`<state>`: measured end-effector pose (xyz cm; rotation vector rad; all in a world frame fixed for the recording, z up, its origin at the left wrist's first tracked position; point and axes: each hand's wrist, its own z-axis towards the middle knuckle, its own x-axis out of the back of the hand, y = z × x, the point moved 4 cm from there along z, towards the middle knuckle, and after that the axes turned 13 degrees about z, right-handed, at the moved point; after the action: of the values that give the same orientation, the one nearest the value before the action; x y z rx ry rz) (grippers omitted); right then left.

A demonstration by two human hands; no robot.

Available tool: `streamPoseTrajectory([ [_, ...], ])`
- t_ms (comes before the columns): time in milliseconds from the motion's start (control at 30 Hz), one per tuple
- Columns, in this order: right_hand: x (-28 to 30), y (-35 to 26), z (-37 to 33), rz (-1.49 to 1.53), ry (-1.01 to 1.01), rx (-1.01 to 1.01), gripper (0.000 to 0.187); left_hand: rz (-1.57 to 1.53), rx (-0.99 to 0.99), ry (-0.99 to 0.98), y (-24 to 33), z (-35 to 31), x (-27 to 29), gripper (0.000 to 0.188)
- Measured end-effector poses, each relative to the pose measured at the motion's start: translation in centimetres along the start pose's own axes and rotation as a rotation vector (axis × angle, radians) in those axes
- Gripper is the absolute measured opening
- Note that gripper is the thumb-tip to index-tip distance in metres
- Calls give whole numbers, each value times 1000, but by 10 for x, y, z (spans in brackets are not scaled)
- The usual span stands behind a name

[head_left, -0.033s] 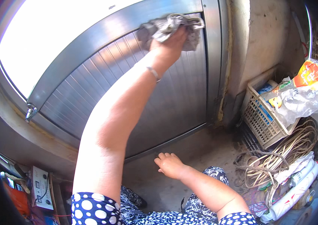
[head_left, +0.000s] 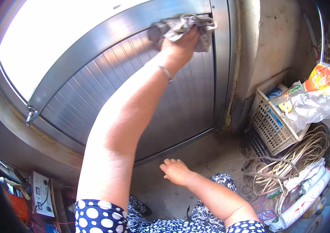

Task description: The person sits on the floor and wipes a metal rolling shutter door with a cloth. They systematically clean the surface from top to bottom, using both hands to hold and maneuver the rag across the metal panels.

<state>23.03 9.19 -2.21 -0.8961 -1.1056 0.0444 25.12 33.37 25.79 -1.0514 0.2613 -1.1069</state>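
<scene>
Up at the top of a metal door [head_left: 172,112] with a ribbed panel, my left hand [head_left: 180,44] is closed on a crumpled grey cloth [head_left: 184,25]. It presses the cloth to the panel's upper right corner, against the frame. A bracelet [head_left: 165,73] circles that wrist. Lower down, my right hand [head_left: 176,171] hovers in front of the door's bottom edge, above the concrete floor [head_left: 219,155]. Its fingers are loosely bent and slightly apart, with nothing visible in them. The underside of this hand is hidden.
On the right a cream plastic crate [head_left: 277,130] holds a printed clear plastic bag [head_left: 309,101]. Coiled pale cable [head_left: 309,151] and a white roll [head_left: 303,207] lie beside it. A door handle [head_left: 31,115] juts out at left, above a white control box [head_left: 41,194].
My left hand has slid a little to the right along the top of the panel, carrying the cloth with it. The right hand stays in place.
</scene>
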Motion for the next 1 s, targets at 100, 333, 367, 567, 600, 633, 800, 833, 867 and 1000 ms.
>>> streamPoseTrajectory([
  [100, 0, -2, 3, 0, -24, 0, 33, -135, 71, 156, 4, 18, 2, 42],
  [333, 3, 10, 9, -40, -62, -60, 33, -454, 90, 202, -20, -34, -3, 37],
  [367, 2, 13, 9, -36, -84, -50, 34, -411, 88, 220, -26, -51, -5, 39],
  [567, -2, 3, 18, -74, -186, -120, 39, -216, 119, 133, -86, -184, -14, 60],
  [600, -1, 4, 19, -93, -202, -137, 41, -193, 137, 125, -97, -202, -16, 60],
  [633, -2, 4, 19, -84, -204, -144, 41, -170, 155, 116, -107, -223, -21, 60],
  [800, -8, 2, 23, -83, -179, -102, 37, -15, 316, 12, -162, -316, -28, 55],
  [833, -9, 3, 24, -84, -159, -86, 35, -12, 369, -39, -173, -331, -32, 54],
  [867, -11, 3, 25, -89, -164, -89, 35, -12, 422, -93, -183, -347, -37, 53],
  [1000, -21, 2, 30, -96, -190, -77, 37, 44, 668, -221, -212, -409, -50, 54],
])
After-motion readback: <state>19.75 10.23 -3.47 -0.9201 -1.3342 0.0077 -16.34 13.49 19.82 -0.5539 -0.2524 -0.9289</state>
